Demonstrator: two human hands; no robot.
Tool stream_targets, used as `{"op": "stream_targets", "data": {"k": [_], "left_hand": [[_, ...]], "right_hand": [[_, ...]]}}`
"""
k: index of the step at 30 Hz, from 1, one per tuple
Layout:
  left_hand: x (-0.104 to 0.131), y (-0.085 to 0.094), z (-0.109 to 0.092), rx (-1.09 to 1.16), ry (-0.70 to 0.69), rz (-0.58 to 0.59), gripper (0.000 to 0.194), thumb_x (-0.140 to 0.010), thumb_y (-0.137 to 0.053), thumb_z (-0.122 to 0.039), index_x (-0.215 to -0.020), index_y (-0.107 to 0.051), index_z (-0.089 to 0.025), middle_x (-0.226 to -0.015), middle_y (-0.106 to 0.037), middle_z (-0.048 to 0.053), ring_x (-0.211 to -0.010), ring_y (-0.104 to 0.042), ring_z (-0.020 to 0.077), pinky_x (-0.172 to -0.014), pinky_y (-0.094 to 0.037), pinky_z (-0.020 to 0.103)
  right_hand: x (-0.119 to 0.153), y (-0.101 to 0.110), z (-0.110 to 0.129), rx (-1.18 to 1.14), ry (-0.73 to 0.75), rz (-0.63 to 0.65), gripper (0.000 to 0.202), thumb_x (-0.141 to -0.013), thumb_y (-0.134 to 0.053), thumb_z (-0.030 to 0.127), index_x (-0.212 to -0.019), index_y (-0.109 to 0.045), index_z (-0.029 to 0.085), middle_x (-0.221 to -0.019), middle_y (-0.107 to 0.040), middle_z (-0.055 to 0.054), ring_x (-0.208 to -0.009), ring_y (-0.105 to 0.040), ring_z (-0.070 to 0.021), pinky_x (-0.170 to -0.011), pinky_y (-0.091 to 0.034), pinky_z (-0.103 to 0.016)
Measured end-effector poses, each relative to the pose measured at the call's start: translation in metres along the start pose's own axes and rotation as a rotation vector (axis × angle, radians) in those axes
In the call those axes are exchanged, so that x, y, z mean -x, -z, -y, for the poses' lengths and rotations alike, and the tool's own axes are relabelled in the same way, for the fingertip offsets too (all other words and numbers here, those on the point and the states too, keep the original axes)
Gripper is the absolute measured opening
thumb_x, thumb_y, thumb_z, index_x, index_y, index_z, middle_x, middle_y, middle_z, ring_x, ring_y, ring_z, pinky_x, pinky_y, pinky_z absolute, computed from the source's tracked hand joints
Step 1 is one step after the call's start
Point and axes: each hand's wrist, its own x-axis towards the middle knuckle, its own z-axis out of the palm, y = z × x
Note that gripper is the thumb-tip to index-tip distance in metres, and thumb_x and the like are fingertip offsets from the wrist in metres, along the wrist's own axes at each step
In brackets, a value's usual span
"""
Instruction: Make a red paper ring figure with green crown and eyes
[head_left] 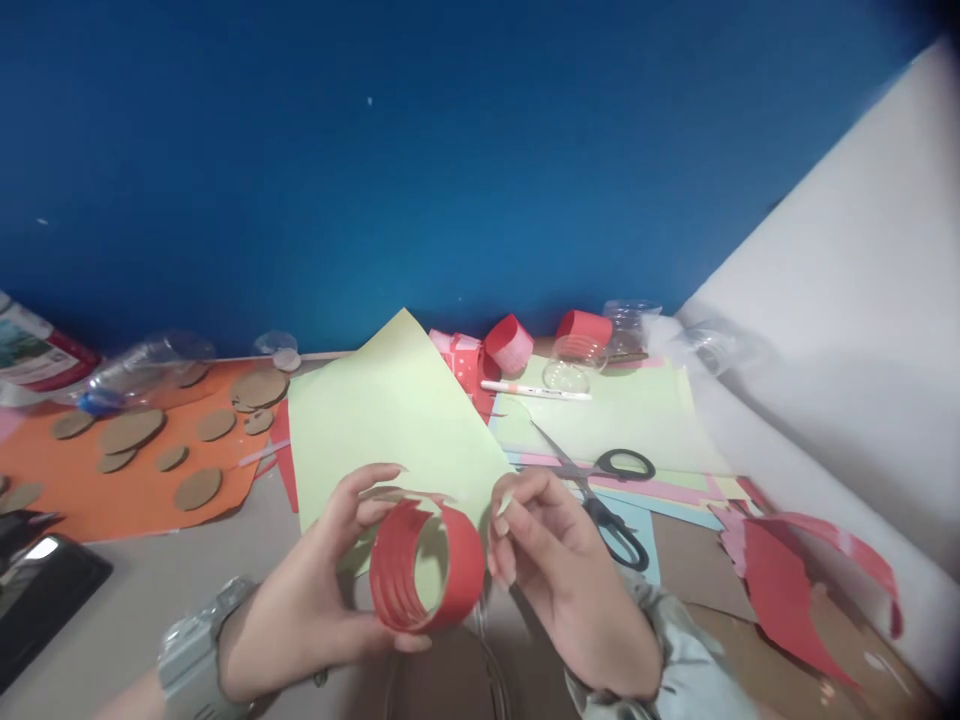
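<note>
A red paper ring (465, 570), with several ridges inside, is held on its side by my left hand (337, 580), the thumb below and fingers above. Just to the right of the ring is my right hand (562, 580), its thumb and fingertips pinched together; whatever lies between them is too small to make out. Behind both hands lies a light green sheet (375, 410). Black-handled scissors (592, 475) rest open on papers beyond my right hand.
Cardboard discs (131, 431) lie on orange paper (67, 485) at left, near a black phone (56, 600). Behind are red paper rings (510, 345), a white marker (536, 390) and plastic cups (630, 325). Red scraps (787, 600) lie at right, beside a white wall (862, 300).
</note>
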Motion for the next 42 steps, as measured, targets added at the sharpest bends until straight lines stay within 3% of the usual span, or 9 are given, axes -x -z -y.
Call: {"op": "stream_targets", "data": {"k": [6,13,17,20,22,25,31,36,42], "left_hand": [[-0.001,0.001,-0.001,0.124,-0.015,0.060,0.110,-0.067,-0.089,-0.027,-0.149,-0.017,-0.041,-0.130,-0.063,0.010,-0.121,-0.060,0.0335,-0.103,-0.046,0.043],[-0.011,0.008,-0.005,0.187,-0.015,-0.076,0.055,-0.071,-0.085,-0.029,-0.122,-0.064,-0.027,-0.133,-0.063,0.007,-0.118,-0.062,0.0302,-0.097,-0.052,0.031],[-0.014,0.007,-0.009,0.144,-0.018,-0.171,0.060,-0.074,-0.083,-0.021,-0.127,-0.057,-0.028,-0.134,-0.062,0.007,-0.118,-0.062,0.0285,-0.091,-0.055,0.029],[-0.015,0.006,-0.011,0.119,-0.021,-0.165,0.052,-0.076,-0.081,-0.023,-0.122,-0.055,-0.027,-0.116,-0.069,0.005,-0.103,-0.067,0.0250,-0.082,-0.057,0.028],[-0.015,0.005,-0.010,0.085,-0.043,-0.156,0.054,-0.075,-0.082,-0.024,-0.121,-0.054,-0.028,-0.119,-0.066,0.005,-0.109,-0.065,0.0257,-0.087,-0.055,0.029],[-0.015,0.006,-0.008,0.041,-0.079,-0.134,0.063,-0.070,-0.085,-0.025,-0.121,-0.048,-0.026,-0.129,-0.062,0.008,-0.119,-0.060,0.0293,-0.094,-0.051,0.034],[-0.012,0.004,0.000,0.067,-0.103,0.069,0.073,-0.064,-0.089,-0.017,-0.112,-0.036,-0.028,-0.130,-0.061,0.010,-0.116,-0.062,0.0303,-0.097,-0.046,0.040],[-0.008,0.002,0.005,0.151,-0.063,0.193,0.069,-0.060,-0.090,-0.017,-0.104,-0.037,-0.027,-0.129,-0.060,0.009,-0.111,-0.063,0.0305,-0.091,-0.048,0.040],[-0.013,0.005,0.001,0.200,-0.055,0.207,0.056,-0.066,-0.087,-0.023,-0.106,-0.048,-0.026,-0.111,-0.065,0.003,-0.103,-0.063,0.0242,-0.090,-0.048,0.034]], "right_hand": [[0.005,0.002,-0.008,-0.043,-0.131,0.121,0.014,-0.090,-0.070,0.026,-0.083,-0.060,0.019,-0.077,-0.063,0.003,-0.059,-0.063,-0.0074,-0.057,-0.051,-0.019],[0.014,0.001,-0.012,0.221,-0.064,0.192,0.012,-0.096,-0.061,0.025,-0.085,-0.058,0.022,-0.079,-0.059,0.003,-0.063,-0.064,-0.0088,-0.061,-0.052,-0.022],[0.020,0.000,-0.015,0.579,0.132,0.281,0.013,-0.094,-0.056,0.012,-0.091,-0.061,0.024,-0.084,-0.062,-0.001,-0.067,-0.064,-0.0121,-0.061,-0.052,-0.024],[0.019,-0.001,-0.015,0.798,0.337,0.398,0.022,-0.090,-0.056,0.006,-0.094,-0.064,0.025,-0.080,-0.066,-0.003,-0.067,-0.064,-0.0146,-0.059,-0.051,-0.025],[0.019,-0.001,-0.015,0.851,0.366,0.401,0.023,-0.090,-0.056,0.005,-0.095,-0.065,0.026,-0.076,-0.065,-0.003,-0.066,-0.063,-0.0155,-0.057,-0.050,-0.025],[0.021,-0.001,-0.015,0.800,0.337,0.260,0.027,-0.092,-0.052,0.005,-0.097,-0.064,0.028,-0.079,-0.062,-0.001,-0.062,-0.062,-0.0139,-0.055,-0.050,-0.025],[0.027,-0.001,-0.013,0.665,0.374,0.048,0.023,-0.095,-0.056,0.010,-0.097,-0.066,0.031,-0.083,-0.061,0.000,-0.059,-0.059,-0.0107,-0.052,-0.048,-0.022],[0.017,-0.003,-0.016,0.312,0.094,-0.125,0.008,-0.093,-0.066,0.023,-0.086,-0.064,0.026,-0.073,-0.062,0.003,-0.061,-0.062,-0.0088,-0.058,-0.051,-0.018],[0.010,-0.005,-0.013,-0.041,-0.177,-0.080,0.013,-0.092,-0.068,0.027,-0.081,-0.063,0.023,-0.071,-0.065,0.006,-0.055,-0.060,-0.0059,-0.051,-0.050,-0.014]]}}
